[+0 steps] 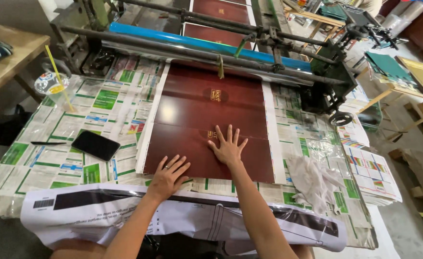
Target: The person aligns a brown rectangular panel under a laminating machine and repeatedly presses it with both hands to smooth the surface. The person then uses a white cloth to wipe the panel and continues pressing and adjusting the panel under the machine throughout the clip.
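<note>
A flat black rectangular phone [96,145], screen dark, lies left of the glossy dark-red printed sheet [211,108]. Nearer than that sheet hangs a white sheet's black barcode label [43,203].

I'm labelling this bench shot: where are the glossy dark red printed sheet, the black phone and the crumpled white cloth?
Glossy dark red printed sheet [206,103]: head view, on its bare upper middle.
Black phone [96,145]: head view, centre of its screen.
Crumpled white cloth [312,180]: head view, middle of its folds.

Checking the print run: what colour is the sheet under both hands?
Glossy dark maroon sheet with small gold emblems; head view.
</note>
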